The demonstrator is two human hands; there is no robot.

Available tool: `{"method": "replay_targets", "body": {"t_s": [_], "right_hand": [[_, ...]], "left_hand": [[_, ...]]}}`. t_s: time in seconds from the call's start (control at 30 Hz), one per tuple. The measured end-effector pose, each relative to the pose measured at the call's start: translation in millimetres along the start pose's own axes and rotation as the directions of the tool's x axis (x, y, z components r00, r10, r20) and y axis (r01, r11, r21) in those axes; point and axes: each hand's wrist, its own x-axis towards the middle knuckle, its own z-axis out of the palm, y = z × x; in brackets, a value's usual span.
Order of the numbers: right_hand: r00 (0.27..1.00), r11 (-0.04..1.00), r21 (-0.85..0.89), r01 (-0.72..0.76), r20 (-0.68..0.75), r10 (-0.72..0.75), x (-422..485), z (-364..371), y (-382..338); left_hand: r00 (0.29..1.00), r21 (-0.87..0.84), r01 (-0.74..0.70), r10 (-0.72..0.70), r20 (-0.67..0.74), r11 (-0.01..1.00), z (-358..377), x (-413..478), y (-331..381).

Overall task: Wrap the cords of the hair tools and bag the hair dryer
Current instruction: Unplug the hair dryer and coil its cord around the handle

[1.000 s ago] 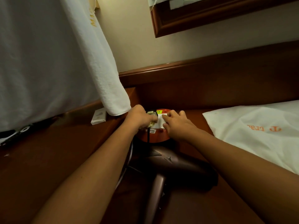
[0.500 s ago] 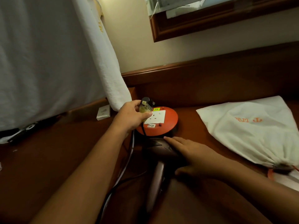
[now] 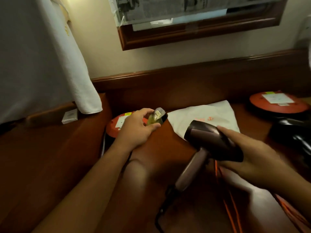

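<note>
Bare desktop (image 3: 161, 148) lies open straight ahead of me. The white bag (image 3: 202, 113) and orange socket disc (image 3: 112, 128) block the back; a black hair tool (image 3: 292, 130) crowds my right.

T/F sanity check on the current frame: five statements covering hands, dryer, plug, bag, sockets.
1. The right hand grips the hair dryer by its barrel. True.
2. The left hand is empty. False: it holds the plug.
3. The hair dryer is inside the white bag. False: the bag lies flat behind it, and the dryer is outside, in the right hand.
4. An orange socket unit sits behind the left hand, and a second orange unit sits at far right. True.
5. The plug sits in a socket. False: it is in the left hand, not in either unit.
</note>
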Motion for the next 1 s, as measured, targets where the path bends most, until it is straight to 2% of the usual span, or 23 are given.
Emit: {"method": "replay_targets", "body": {"t_s": [0.1,0.23,0.33,0.43,0.6,0.63,0.7,0.8,0.87,0.93,1.0], "right_hand": [[0.994,0.987,-0.114,-0.112,-0.011,0.111,-7.8,-16.6,32.1],[0.967,0.966,-0.134,-0.222,0.097,0.235,-1.7,-19.7,70.3],[0.962,0.968,-0.1,-0.229,0.128,0.241,6.1,-22.6,90.3],[0.971,0.971,-0.146,-0.188,0.118,0.206,14.2,-19.3,101.6],[0.989,0.939,-0.338,-0.066,0.101,0.106,17.6,6.3,100.8],[0.994,0.91,-0.414,-0.023,0.086,0.065,17.8,11.0,97.7],[0.989,0.86,-0.489,0.145,0.09,-0.115,20.4,20.7,87.9],[0.874,0.785,-0.388,0.483,0.269,-0.404,33.6,35.8,73.3],[0.81,0.775,-0.275,0.569,0.348,-0.471,45.2,40.9,70.4],[0.789,0.778,-0.202,0.594,0.333,-0.516,53.1,41.9,75.0],[0.795,0.789,-0.157,0.594,0.263,-0.547,54.9,41.2,79.8]], "left_hand": [[1.0,0.02,0.022,-0.022,0.018,1.0,39.5,-1.4,19.3],[0.993,0.134,0.112,-0.114,0.014,0.985,90.7,5.9,22.9],[0.987,0.247,0.159,-0.161,-0.013,0.956,121.9,14.6,22.0],[0.974,0.269,0.224,-0.209,-0.086,0.937,143.3,27.0,13.8],[0.955,0.209,0.287,-0.264,-0.133,0.935,167.8,48.2,-5.2],[0.954,0.204,0.29,-0.267,-0.136,0.935,170.8,52.3,-7.7],[0.957,0.226,0.286,-0.263,-0.125,0.931,172.5,59.3,-11.1],[0.971,0.391,0.239,-0.219,-0.095,0.889,165.9,62.3,-20.2],[0.987,0.447,0.161,-0.139,-0.083,0.88,154.1,53.0,-21.2],[0.994,0.269,0.091,-0.07,-0.087,0.959,136.7,27.2,-7.1],[0.992,-0.045,0.096,-0.099,-0.076,0.994,114.3,-23.1,21.1]]}}
